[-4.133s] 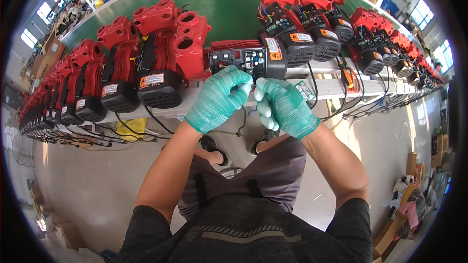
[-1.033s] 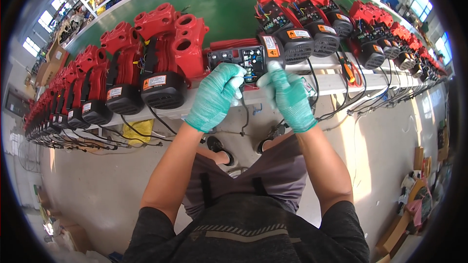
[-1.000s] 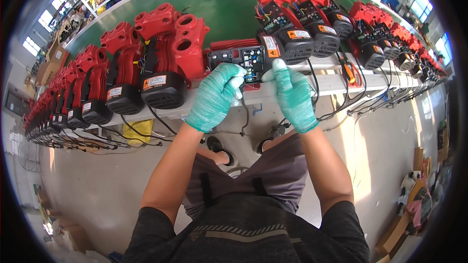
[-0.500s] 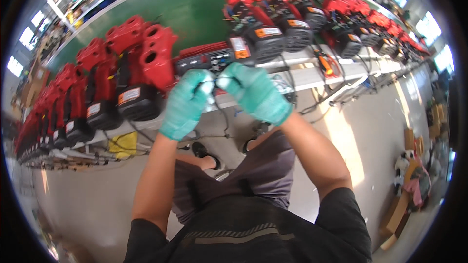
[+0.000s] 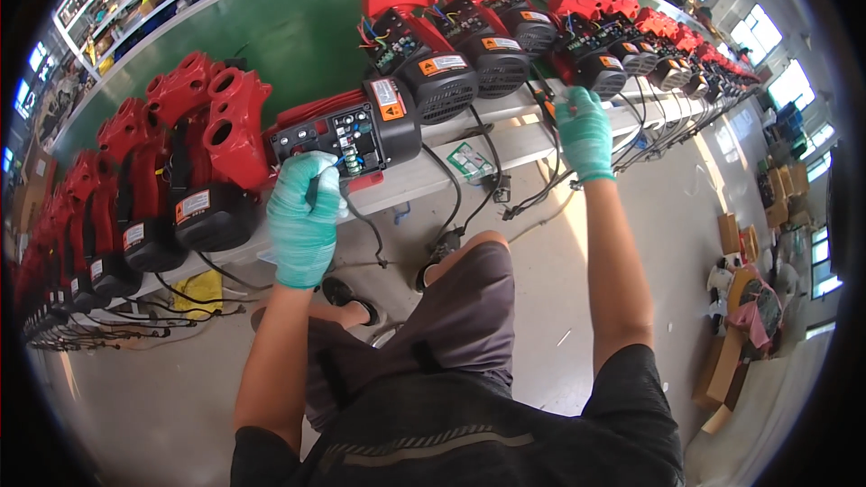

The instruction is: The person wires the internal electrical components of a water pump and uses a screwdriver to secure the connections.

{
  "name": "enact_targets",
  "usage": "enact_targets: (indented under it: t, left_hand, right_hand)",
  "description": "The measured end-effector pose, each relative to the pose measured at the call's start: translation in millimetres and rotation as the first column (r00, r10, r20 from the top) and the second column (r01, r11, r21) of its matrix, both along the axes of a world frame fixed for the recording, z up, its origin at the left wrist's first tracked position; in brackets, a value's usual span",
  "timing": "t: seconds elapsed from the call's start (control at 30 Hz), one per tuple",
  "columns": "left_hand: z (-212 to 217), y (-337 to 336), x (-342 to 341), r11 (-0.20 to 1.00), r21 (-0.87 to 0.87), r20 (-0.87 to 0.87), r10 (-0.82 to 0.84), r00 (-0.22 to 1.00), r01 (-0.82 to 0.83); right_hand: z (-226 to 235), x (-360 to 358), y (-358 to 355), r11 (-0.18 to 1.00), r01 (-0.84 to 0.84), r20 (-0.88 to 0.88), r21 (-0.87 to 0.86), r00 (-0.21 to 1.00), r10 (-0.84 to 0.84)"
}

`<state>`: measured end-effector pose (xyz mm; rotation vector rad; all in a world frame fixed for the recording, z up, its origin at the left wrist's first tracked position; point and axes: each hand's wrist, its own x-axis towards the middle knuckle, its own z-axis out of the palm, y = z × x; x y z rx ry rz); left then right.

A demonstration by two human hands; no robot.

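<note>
A red and black motor unit [image 5: 397,126] lies on the bench edge before me, its box uncovered so that a circuit board [image 5: 356,137] shows. My left hand [image 5: 305,216], in a green glove with pale fingertips, is closed at the box's near left corner. What its fingers pinch, if anything, is hidden. Farther right, my right hand [image 5: 585,137], gloved alike, reaches to the bench edge with its fingers curled at an orange-handled hand tool [image 5: 547,108]. The glove covers most of that tool. A small green and white card or packet [image 5: 470,160] lies between the hands.
Red and black units [image 5: 216,216] stand in a row at left; more units with bare boards [image 5: 442,81] stand at right. Black power cables [image 5: 451,180] hang off the edge. A green bench surface [image 5: 298,27] spreads behind. Cardboard boxes [image 5: 722,370] sit on the floor at right.
My hands were together in front of the unit and have parted. The right has moved right to the orange-handled tool; the left stays by the unit's box. The view has shifted.
</note>
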<state>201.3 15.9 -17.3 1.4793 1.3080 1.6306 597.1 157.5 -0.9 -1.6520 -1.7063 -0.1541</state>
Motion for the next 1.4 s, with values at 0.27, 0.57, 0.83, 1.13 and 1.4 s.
enact_targets:
  t: [0.27,0.57,0.83,1.13,1.4]
  left_hand:
    - [-6,3,7,0.963,0.14,-0.167,0.252,0.953,-0.23]
    - [8,-4,5,0.945,0.184,-0.347,0.319,0.882,-0.269]
    - [-5,5,-2,0.95,0.202,-0.285,0.289,0.914,-0.237]
    - [-11,7,-1,0.957,0.243,-0.232,0.216,0.948,-0.158]
    - [-15,7,-5,0.947,0.28,-0.27,0.233,0.934,-0.155]
  right_hand:
    - [-61,64,47,0.946,0.044,0.086,-0.322,0.996,-0.017]
    - [4,65,-12,0.994,-0.047,-0.577,0.104,0.811,0.098]
    - [98,-77,-187,0.713,-0.465,-0.361,0.525,0.637,0.681]
    - [70,-175,-202,0.693,-0.495,-0.361,0.524,0.608,0.707]
    - [61,-184,-203,0.7,-0.508,-0.321,0.501,0.642,0.696]
